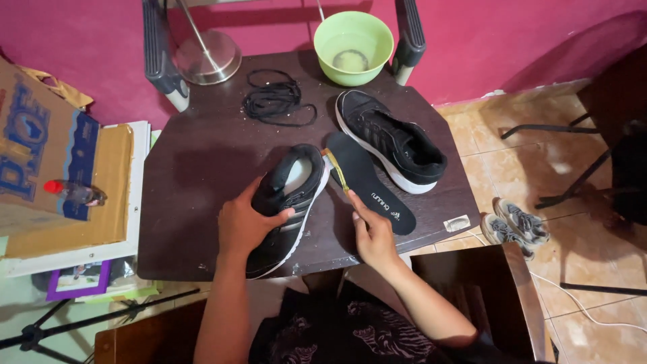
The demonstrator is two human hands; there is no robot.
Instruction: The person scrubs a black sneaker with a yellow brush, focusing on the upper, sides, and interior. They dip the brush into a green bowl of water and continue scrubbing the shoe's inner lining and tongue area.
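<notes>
- Dark table (202, 168) against a pink wall; I see a green bowl (353, 46) at its far edge — a little cloudy liquid inside.
- My left hand (244, 226) clasps the shoe (288, 205), toe toward me, heel away.
- My right hand (373, 236) pinches a brush (338, 173) — tip at the shoe's heel.
- Insole (371, 182) lies just right.

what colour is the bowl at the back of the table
Light green: the bowl sits at the table's far edge, clearest in the head view.

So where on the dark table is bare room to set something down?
Bare patch: the table's left part, bordered by laces above and the held shoe on its right. Crowded: right half, with insole, second shoe and bowl.
</notes>
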